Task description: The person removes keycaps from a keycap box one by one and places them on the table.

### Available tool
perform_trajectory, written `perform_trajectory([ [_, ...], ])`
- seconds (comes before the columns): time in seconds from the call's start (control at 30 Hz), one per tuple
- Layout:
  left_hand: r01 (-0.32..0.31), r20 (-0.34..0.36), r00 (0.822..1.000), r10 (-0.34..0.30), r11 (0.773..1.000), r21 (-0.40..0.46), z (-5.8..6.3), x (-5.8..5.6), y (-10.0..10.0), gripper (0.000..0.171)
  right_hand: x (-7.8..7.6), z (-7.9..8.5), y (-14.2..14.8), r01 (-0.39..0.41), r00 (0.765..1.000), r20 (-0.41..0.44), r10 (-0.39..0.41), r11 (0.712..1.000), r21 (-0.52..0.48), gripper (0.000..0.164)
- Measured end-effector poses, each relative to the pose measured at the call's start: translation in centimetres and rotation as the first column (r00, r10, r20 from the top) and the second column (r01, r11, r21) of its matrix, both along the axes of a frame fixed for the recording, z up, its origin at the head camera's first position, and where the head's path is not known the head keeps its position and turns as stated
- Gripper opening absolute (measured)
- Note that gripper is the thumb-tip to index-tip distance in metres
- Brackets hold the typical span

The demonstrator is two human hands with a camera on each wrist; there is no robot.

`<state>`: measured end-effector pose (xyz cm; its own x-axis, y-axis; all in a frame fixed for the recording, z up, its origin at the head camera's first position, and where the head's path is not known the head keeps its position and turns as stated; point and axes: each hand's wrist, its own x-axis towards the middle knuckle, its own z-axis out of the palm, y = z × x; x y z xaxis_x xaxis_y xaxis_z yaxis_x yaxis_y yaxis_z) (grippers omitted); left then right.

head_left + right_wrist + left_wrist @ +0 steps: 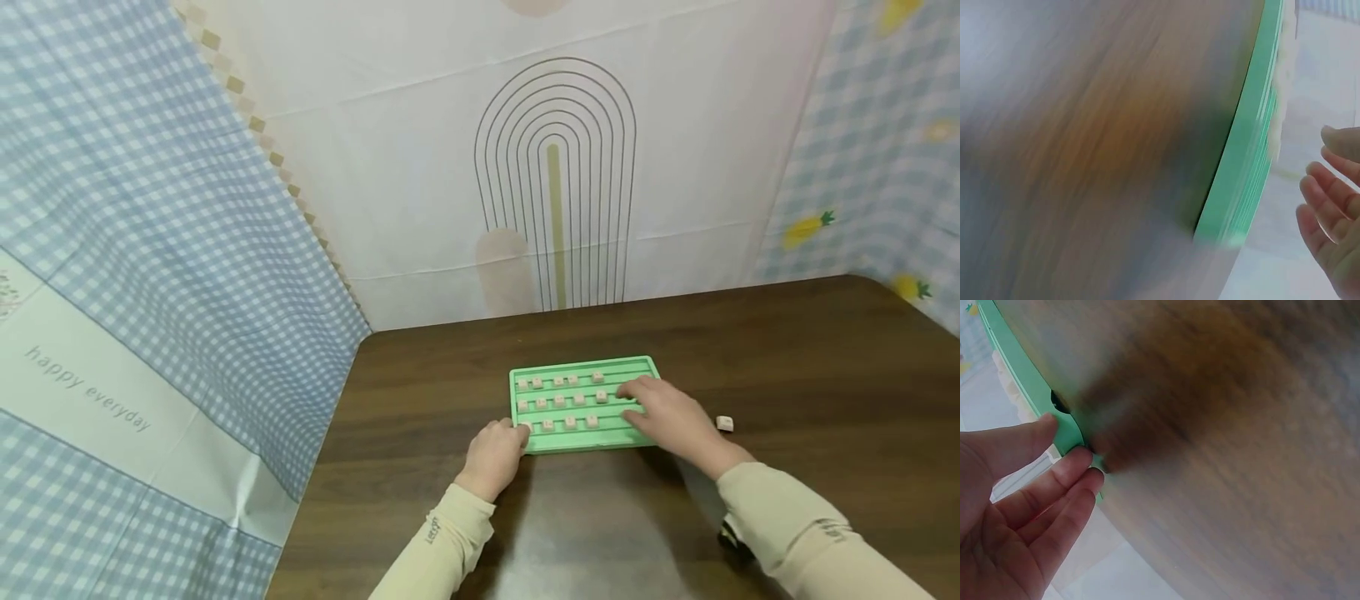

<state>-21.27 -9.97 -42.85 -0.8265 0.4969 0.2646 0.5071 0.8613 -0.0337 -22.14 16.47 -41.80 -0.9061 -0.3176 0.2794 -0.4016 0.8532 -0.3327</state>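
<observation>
A shallow green tray [617, 437] lies on the table, with ridged rows carrying several small cream tiles [558, 401]. My left hand [492, 458] holds its near left corner. In the left wrist view the thumb [1047, 428] presses one side of the green corner [1067, 431] and the fingertips touch the other. Over the right end of the tray hovers my right hand [666, 417], fingers spread loosely with nothing between them. The right wrist view shows that hand [1335, 206] apart from the tray's green edge [1238, 156].
One loose cream tile [724, 423] lies on the brown table [420, 383], right of the tray. A small dark object [735, 542] shows partly beside the right sleeve. Behind the table hangs a white cloth [420, 192], with blue checked cloth [225, 208] at the left.
</observation>
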Motion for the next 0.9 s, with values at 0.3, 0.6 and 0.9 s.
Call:
perform_trajectory([
  [0.3, -0.008, -0.014, 1.000, 0.008, 1.000, -0.028, -0.2, 0.2, 0.5, 0.014, -0.5, -1.7, -3.9, -0.028, 0.995, 0.093, 0.025, 0.999, 0.041, 0.023],
  [0.6, 0.000, -0.063, 0.998, -0.002, 1.000, -0.030, -0.4, 0.2, 0.7, 0.020, -1.0, -2.0, -4.0, -0.015, 1.000, 0.016, 0.015, 0.999, 0.036, 0.014],
  [0.9, -0.010, -0.043, 0.999, 0.009, 0.999, -0.043, -0.4, 0.0, -0.2, 0.010, -0.9, 2.2, 3.5, 0.059, 0.997, -0.050, -0.059, 0.998, -0.015, 0.020],
])
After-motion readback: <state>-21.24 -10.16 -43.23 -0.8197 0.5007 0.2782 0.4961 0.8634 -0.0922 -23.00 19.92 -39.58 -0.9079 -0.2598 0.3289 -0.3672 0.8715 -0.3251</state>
